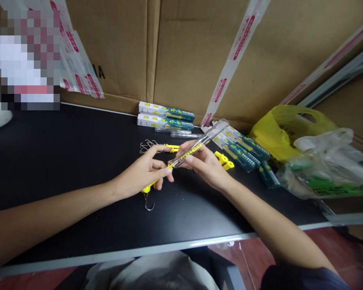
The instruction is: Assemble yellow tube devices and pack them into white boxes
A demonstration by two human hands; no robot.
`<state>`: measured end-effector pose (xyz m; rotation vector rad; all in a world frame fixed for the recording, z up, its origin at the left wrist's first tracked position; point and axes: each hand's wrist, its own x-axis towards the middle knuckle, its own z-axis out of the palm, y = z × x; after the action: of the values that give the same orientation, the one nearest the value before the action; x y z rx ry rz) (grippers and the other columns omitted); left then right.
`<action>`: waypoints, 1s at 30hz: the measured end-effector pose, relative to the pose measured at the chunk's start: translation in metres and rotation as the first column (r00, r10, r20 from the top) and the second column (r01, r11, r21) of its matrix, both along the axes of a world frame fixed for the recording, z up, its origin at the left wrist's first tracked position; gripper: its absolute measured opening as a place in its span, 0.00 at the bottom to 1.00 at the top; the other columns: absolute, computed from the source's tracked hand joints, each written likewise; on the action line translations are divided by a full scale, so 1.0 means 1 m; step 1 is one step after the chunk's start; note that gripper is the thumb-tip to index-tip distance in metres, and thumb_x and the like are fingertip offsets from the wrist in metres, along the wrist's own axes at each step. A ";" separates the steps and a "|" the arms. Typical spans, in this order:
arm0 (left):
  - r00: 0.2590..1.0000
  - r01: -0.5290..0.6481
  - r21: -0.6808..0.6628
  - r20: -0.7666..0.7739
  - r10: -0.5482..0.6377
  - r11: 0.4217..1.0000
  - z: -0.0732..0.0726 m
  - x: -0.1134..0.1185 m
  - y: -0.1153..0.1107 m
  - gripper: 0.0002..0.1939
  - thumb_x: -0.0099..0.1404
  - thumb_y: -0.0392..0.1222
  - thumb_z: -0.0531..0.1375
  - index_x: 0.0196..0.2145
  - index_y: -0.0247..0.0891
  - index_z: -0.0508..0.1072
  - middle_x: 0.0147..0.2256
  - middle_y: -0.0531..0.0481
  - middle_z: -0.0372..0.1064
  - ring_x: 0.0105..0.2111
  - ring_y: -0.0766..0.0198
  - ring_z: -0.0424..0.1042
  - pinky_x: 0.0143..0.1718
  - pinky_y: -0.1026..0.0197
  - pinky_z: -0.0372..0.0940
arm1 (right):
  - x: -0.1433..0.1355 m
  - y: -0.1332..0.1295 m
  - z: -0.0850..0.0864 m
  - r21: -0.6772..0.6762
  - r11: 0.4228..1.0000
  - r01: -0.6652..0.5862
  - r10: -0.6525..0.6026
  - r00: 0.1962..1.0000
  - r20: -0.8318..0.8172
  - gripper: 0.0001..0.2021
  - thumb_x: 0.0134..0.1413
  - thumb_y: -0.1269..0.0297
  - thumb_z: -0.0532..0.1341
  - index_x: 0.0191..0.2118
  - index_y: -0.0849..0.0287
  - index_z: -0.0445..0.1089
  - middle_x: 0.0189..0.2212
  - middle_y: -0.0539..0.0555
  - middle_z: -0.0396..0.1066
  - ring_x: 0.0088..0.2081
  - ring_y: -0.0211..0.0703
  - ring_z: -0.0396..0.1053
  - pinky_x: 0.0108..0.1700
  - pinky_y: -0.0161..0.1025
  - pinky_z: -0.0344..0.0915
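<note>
"Yellow fitting [148,187] below, clear tube [210,136] above: where do we record them, and in what state are the hands?"

"We record both over the tabletop [63,161], in line and tilted, the tube's free end up and to the right. The left hand [148,171] pinches near the joint, covering part of the fitting. The right hand [208,165] grips the tube's lower half. A metal hook [149,206] shows just below the fitting."

"How do we expect the tube to handle?"

"We judge it light and stiff, smooth enough to slip in the fingers, and liable to crack if squeezed hard. We cannot tell whether it is glass or plastic, nor how firmly the joint is seated."

"Where is hold best taken?"

"In our judgement, lightly around the tube's middle and on the fitting, away from the hook's point. We note similar tubes [186,134] lying by the boxes [166,121]."
</note>
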<state>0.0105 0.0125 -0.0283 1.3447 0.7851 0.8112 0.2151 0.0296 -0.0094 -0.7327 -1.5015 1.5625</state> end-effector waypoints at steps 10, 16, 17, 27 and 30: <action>0.999 -0.048 -0.020 0.023 0.048 0.999 0.002 0.001 0.000 0.31 0.60 0.42 0.65 0.56 0.38 0.57 0.25 0.53 0.76 0.22 0.65 0.74 0.27 0.62 0.69 | -0.005 -0.004 0.001 -0.006 1.000 -0.008 0.008 1.000 -0.001 0.14 0.52 0.63 0.68 0.44 0.55 0.69 0.39 0.51 0.69 0.38 0.37 0.72 0.37 0.36 0.77; 0.994 -0.089 -0.071 0.054 0.093 0.993 0.004 0.001 0.002 0.27 0.56 0.42 0.67 0.50 0.36 0.62 0.26 0.51 0.76 0.26 0.62 0.76 0.31 0.61 0.69 | 0.005 -0.001 0.013 0.021 0.999 0.032 -0.032 0.999 -0.013 0.15 0.51 0.62 0.68 0.45 0.54 0.68 0.40 0.51 0.67 0.40 0.41 0.73 0.29 0.32 0.77; 0.994 -0.088 -0.076 0.064 0.092 0.993 0.004 0.002 0.001 0.27 0.56 0.41 0.67 0.50 0.36 0.62 0.26 0.51 0.77 0.26 0.62 0.77 0.31 0.61 0.69 | 0.006 0.000 0.015 0.022 0.999 0.039 -0.039 0.999 -0.009 0.16 0.51 0.61 0.68 0.45 0.54 0.68 0.40 0.51 0.67 0.40 0.41 0.73 0.28 0.31 0.77; 0.989 -0.090 -0.092 0.106 0.100 0.992 0.005 0.003 0.000 0.29 0.57 0.41 0.67 0.53 0.35 0.61 0.28 0.49 0.79 0.29 0.61 0.79 0.37 0.60 0.71 | 0.007 0.000 0.013 -0.016 0.996 -0.083 0.084 0.994 0.068 0.13 0.55 0.64 0.66 0.45 0.56 0.67 0.40 0.51 0.70 0.37 0.39 0.75 0.31 0.36 0.79; 0.990 -0.126 -0.080 0.051 0.130 0.989 0.005 0.002 0.000 0.28 0.58 0.40 0.67 0.53 0.36 0.62 0.28 0.49 0.79 0.29 0.61 0.79 0.36 0.60 0.72 | 0.003 -0.001 0.009 -0.002 0.996 -0.084 0.084 0.995 0.044 0.13 0.53 0.64 0.67 0.44 0.55 0.68 0.40 0.51 0.70 0.39 0.40 0.74 0.30 0.35 0.79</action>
<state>0.0122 0.0124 -0.0235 1.2080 0.8567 0.9071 0.2183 0.0287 -0.0005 -0.7158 -1.5828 1.6181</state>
